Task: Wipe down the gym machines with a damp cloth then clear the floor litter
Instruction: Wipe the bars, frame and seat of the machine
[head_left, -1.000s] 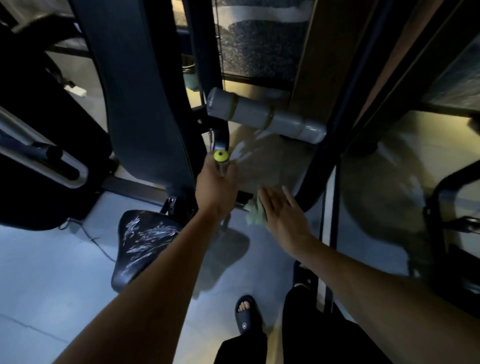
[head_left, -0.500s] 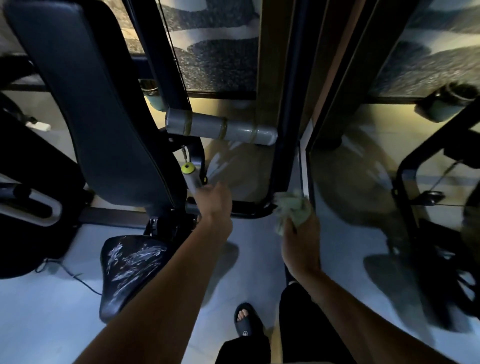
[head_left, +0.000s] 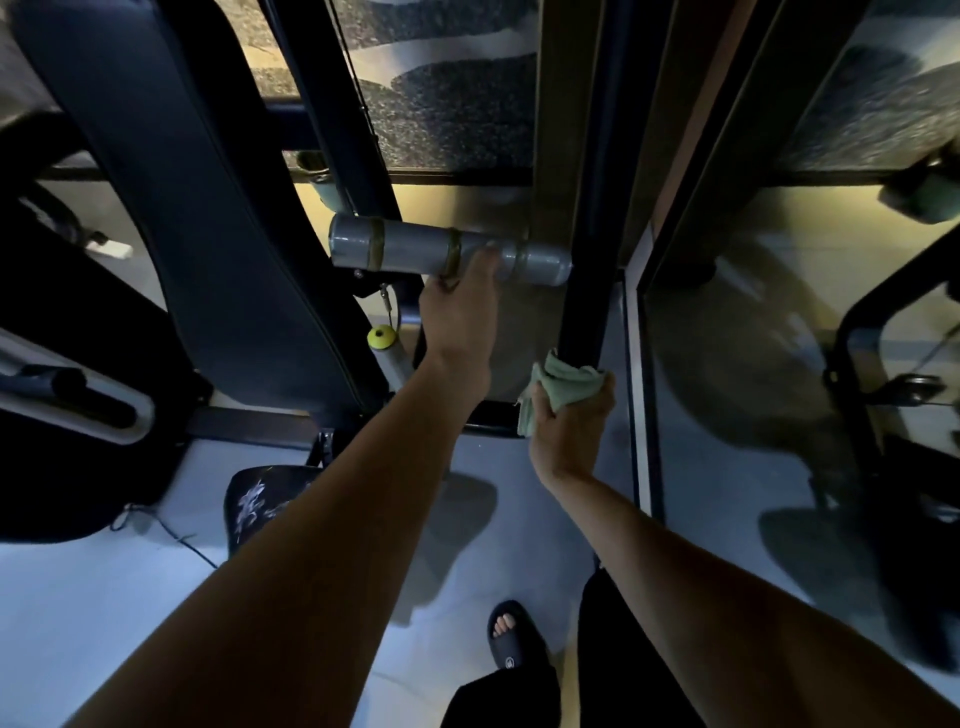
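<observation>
Right hand (head_left: 569, 421), centre right of frame: fingers wrapped round green cloth (head_left: 561, 387), now pressed against dark upright post (head_left: 584, 306); half second ago cloth held clear of post. Left hand (head_left: 460, 306), centre: moved up from yellow-capped lever (head_left: 382, 339), now curled on grey padded roller (head_left: 415, 249), apparently bracing. Judgement: post wipe beginning; floor (head_left: 104, 597) litter step not yet begun. Worn seat (head_left: 260, 501) lower left.

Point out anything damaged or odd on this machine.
The seat pad at the bottom is badly scuffed, its dark cover showing pale cracked streaks. The grey roller pad, which the left hand grips, is bound with bands of tape. Nothing else stands out.
</observation>
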